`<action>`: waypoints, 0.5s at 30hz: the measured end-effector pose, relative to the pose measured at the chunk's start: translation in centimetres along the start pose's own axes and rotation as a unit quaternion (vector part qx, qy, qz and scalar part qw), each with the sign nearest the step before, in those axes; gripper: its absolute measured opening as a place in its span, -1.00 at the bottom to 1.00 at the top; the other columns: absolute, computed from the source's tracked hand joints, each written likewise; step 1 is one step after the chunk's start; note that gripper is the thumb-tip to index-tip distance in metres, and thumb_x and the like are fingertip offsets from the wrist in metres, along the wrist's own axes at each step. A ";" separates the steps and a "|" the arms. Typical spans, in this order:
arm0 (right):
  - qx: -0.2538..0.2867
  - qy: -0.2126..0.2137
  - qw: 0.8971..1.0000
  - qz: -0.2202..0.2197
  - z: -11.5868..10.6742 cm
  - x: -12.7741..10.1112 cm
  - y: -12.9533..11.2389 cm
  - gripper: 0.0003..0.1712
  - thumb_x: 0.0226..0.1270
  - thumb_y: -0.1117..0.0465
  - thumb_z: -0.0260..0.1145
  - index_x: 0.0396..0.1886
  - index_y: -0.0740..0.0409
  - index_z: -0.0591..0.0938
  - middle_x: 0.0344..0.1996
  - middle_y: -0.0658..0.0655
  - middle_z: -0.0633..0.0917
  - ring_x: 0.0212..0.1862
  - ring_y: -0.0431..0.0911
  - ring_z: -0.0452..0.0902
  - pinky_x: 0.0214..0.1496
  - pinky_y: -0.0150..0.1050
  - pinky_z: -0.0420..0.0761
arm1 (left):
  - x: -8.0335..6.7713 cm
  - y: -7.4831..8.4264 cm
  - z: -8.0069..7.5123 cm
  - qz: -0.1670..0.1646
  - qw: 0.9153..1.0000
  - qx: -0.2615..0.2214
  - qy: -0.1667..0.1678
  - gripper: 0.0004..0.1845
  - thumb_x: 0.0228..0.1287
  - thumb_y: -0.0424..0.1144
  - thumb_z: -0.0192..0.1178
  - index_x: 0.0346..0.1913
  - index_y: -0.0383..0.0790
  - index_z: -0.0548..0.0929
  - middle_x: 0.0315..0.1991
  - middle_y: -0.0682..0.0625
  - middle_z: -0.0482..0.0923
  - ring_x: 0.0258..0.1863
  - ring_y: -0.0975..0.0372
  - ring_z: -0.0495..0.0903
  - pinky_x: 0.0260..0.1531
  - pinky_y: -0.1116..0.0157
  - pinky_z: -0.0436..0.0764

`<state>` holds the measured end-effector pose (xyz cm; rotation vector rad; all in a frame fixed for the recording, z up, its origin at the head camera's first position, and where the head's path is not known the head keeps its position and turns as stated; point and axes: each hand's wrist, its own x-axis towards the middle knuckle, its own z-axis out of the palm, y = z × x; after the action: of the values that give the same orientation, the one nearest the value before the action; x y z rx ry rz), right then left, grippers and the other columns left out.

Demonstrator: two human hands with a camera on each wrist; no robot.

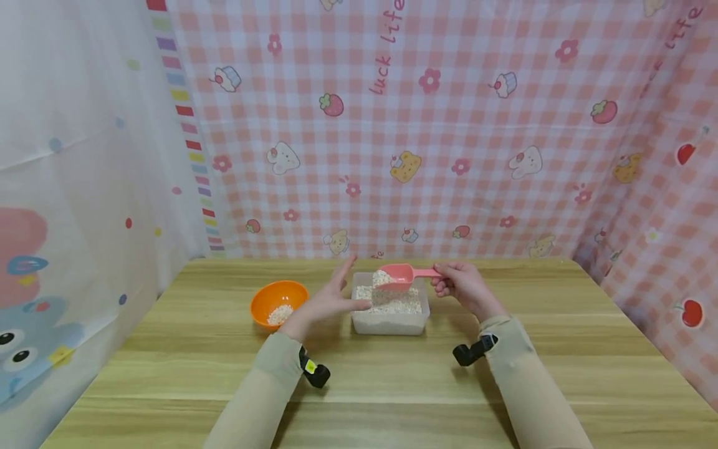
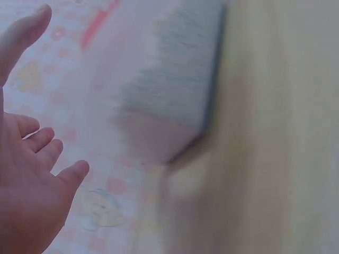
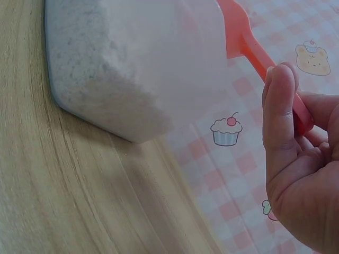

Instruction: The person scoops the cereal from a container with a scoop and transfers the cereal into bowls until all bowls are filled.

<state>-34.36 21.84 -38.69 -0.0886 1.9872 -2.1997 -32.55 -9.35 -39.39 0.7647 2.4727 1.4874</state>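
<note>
In my right hand (image 1: 464,287) I grip a pink scoop (image 1: 399,278) by its handle, thumb and fingers around the end. The scoop hangs over a translucent plastic box (image 1: 389,324) filled with pale oat-like flakes (image 1: 397,303), and a heap of flakes sits at its mouth. My left hand (image 1: 331,298) is spread beside the box's left side, thumb and fingers apart, holding nothing. In the left wrist view the box (image 2: 159,132) appears blurred beside the open palm (image 2: 32,174). The right wrist view shows the scoop's handle (image 3: 259,59) pinched between thumb and fingers.
An orange bowl (image 1: 263,302) with a small pile of flakes (image 1: 280,314) stands left of the box, partly behind my left wrist. All of it rests on a wooden table (image 1: 387,386). A pink checked cloth (image 1: 359,137) hangs behind the table.
</note>
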 end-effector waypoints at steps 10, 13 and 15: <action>0.001 -0.002 1.000 -0.008 -0.1 0.1 0.2 -0.74 0.53 0.25 0.06 -0.13 0.41 0.55 -0.59 0.07 0.65 -0.58 -0.23 0.56 -0.45 -0.37 0.64 | -2.3 0.3 -4.7 0.025 0.998 -0.044 0.034 0.10 0.21 -0.20 0.37 0.55 0.19 -0.24 0.56 0.06 -0.26 0.46 -0.16 -0.08 0.36 -0.08 0.10; 0.001 -0.001 1.000 -0.007 -0.1 0.1 0.2 -0.73 0.53 0.26 0.04 -0.12 0.43 0.54 -0.60 0.06 0.65 -0.59 -0.23 0.55 -0.46 -0.37 0.64 | -3.1 -0.3 -6.1 0.029 0.998 -0.014 0.050 0.09 0.21 -0.13 0.37 0.56 0.17 -0.22 0.56 0.06 -0.24 0.46 -0.15 -0.06 0.36 -0.09 0.10; 0.001 0.000 1.000 -0.005 0.0 0.2 0.2 -0.72 0.53 0.26 0.04 -0.10 0.45 0.53 -0.60 0.06 0.65 -0.59 -0.23 0.55 -0.46 -0.37 0.64 | -3.8 -0.7 -6.9 0.032 0.997 0.029 0.062 0.10 0.18 -0.12 0.39 0.56 0.11 -0.21 0.56 0.01 -0.23 0.45 -0.15 -0.04 0.35 -0.12 0.09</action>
<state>-34.55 21.83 -38.96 -0.0983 1.9887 -2.2088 -32.20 -16.91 -37.07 0.7910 2.6161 1.5341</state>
